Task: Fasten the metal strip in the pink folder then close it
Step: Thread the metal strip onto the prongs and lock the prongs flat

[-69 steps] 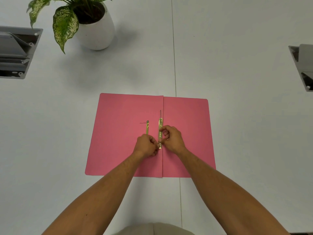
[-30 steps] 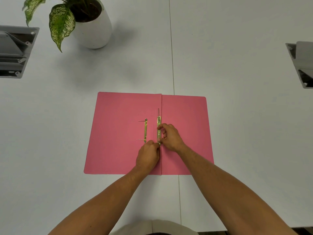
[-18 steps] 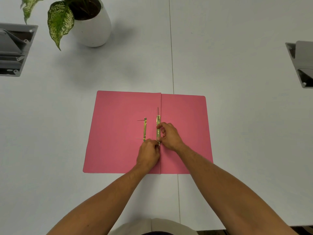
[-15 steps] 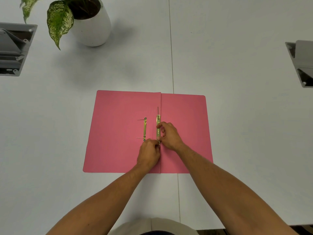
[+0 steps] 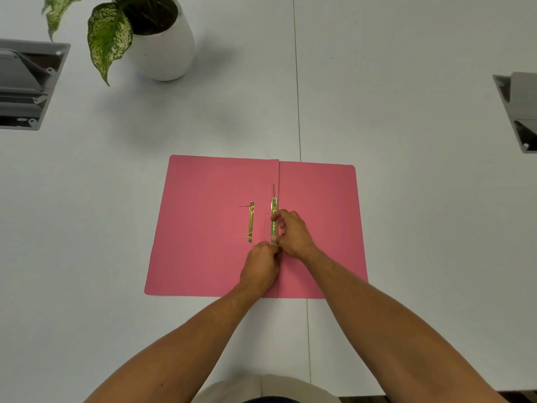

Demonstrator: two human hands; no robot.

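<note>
The pink folder lies open and flat on the white table. A gold metal strip runs along the fold, with a thin prong sticking up past its far end. My right hand pinches this strip between thumb and forefinger. My left hand is closed at the strip's near end, and its fingertips hide that end. A second gold strip with two thin prongs lies loose on the left leaf, apart from both hands.
A white pot with a leafy plant stands at the far left. Grey cable boxes are set into the table at the left edge and right edge. A seam runs down the table.
My left hand slid back from beside the loose strip to the near end of the strip on the fold. My right hand has stayed on that strip.
</note>
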